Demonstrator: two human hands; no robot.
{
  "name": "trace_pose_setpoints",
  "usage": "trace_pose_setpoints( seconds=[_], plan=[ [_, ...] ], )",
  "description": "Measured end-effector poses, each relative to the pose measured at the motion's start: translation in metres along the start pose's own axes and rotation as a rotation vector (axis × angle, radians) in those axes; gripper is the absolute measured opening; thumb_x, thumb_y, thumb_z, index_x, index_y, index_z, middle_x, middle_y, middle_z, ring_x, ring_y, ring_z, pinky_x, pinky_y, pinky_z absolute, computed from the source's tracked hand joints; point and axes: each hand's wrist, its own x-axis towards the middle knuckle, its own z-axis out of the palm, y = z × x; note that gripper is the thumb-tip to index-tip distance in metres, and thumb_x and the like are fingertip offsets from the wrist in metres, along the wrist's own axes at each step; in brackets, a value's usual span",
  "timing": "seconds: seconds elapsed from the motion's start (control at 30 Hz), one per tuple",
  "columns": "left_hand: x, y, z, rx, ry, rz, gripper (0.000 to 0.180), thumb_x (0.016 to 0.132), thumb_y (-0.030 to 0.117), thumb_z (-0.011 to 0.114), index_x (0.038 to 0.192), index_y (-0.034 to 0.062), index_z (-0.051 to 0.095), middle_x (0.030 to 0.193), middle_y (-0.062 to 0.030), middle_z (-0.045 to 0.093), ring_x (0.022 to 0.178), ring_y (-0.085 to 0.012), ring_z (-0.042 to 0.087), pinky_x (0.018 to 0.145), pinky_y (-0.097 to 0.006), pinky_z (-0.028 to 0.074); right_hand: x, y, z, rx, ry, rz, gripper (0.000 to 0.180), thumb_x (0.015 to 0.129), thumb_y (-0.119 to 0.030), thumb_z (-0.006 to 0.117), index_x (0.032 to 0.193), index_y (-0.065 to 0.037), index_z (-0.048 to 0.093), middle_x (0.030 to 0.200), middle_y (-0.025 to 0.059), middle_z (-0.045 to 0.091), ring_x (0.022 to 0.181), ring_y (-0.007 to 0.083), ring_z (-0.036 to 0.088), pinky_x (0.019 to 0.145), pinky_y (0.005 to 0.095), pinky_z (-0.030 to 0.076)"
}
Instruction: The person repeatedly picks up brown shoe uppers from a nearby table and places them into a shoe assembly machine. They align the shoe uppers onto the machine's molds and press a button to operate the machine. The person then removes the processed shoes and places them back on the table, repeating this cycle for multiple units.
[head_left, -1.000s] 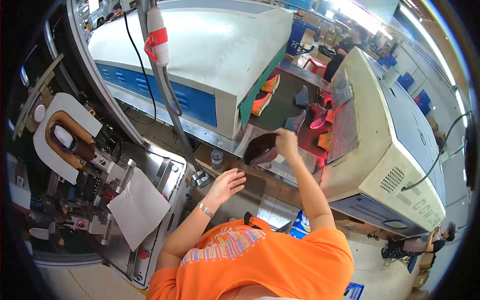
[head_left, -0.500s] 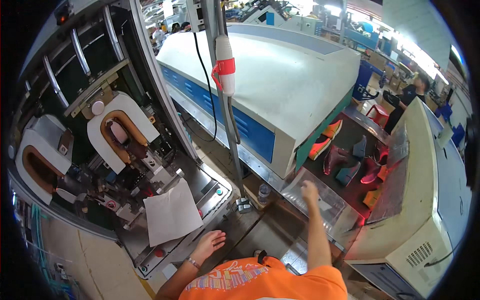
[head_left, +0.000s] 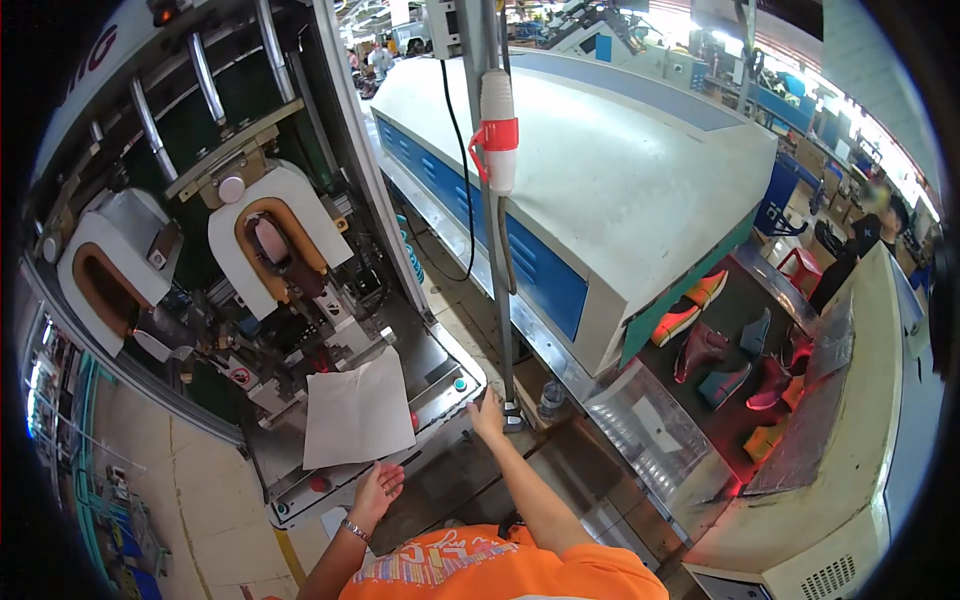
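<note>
My left hand (head_left: pixel 378 490) is in front of the machine bed's near edge, its fingers apart and holding nothing. A creased white sheet (head_left: pixel 358 415) lies on the bed just beyond it. My right hand (head_left: pixel 488 415) is at the bed's right corner, close to a green button (head_left: pixel 460 385); its fingers look partly stretched and nothing shows in them. Whether it touches the button I cannot tell. Further back, a dark shoe upper (head_left: pixel 270 240) with a pinkish top sits inside a brown-lined, U-shaped white clamp (head_left: pixel 240 255). A second such clamp (head_left: pixel 95 270) on the left has no upper visible.
To the right, a dark conveyor (head_left: pixel 725 410) carries orange-yellow, maroon and teal shoe parts out of a large white-and-blue machine (head_left: pixel 590 170). A metal post (head_left: pixel 490 260) with a red-and-white plug (head_left: pixel 497 140) stands between the machines. A person (head_left: pixel 870 230) is at the far right.
My right hand has swung left from the conveyor's metal end plate to the bed's corner. My left hand has shifted slightly left, and the view has turned a little.
</note>
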Motion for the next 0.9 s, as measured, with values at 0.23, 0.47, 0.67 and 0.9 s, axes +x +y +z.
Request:
trace_pose_setpoints(
  seconds=[0.23, 0.47, 0.67, 0.9],
  plan=[
    [0.037, -0.02, -0.044, -0.287, 0.08, -0.045, 0.025, 0.089, 0.026, 0.044, 0.105, 0.0069, 0.042, 0.102, -0.0124, 0.054, 0.094, -0.0264, 0.054, 0.079, -0.044, 0.044, 0.011, 0.024, 0.009, -0.021, 0.041, 0.044, 0.074, 0.073, -0.029, 0.062, 0.13, 0.0, 0.026, 0.112, 0.0242, 0.051, 0.1, 0.0368, 0.052, 0.085, 0.0392, 0.041],
    [0.079, 0.004, -0.02, -0.361, 0.078, -0.118, 0.035, 0.089, 0.033, 0.043, 0.104, 0.0018, 0.044, 0.099, -0.0115, 0.054, 0.097, -0.0246, 0.052, 0.081, -0.042, 0.045, -0.001, 0.015, 0.007, 0.014, -0.005, 0.074, 0.073, 0.072, -0.031, 0.062, 0.13, -0.003, 0.027, 0.112, 0.0225, 0.051, 0.1, 0.0363, 0.052, 0.084, 0.0394, 0.041],
    [0.096, -0.004, -0.015, -0.476, 0.069, 0.038, 0.027, 0.087, 0.022, 0.051, 0.105, 0.002, 0.046, 0.098, -0.0086, 0.053, 0.091, -0.019, 0.053, 0.077, -0.032, 0.048, -0.02, 0.035, -0.015, -0.014, -0.092, 0.056, 0.056, 0.071, -0.024, 0.063, 0.12, -0.007, 0.043, 0.104, 0.0162, 0.056, 0.095, 0.0301, 0.055, 0.081, 0.0354, 0.043],
    [0.008, -0.017, 0.028, -0.225, -0.032, 0.342, 0.021, 0.086, 0.012, 0.051, 0.104, 0.0018, 0.048, 0.093, -0.006, 0.056, 0.08, -0.0154, 0.057, 0.071, -0.031, 0.052, -0.033, -0.025, -0.056, 0.512, -0.683, 0.25, 0.056, 0.085, -0.037, 0.053, 0.129, -0.009, 0.033, 0.11, 0.0074, 0.054, 0.092, 0.0138, 0.054, 0.077, 0.0311, 0.044]
  ],
)
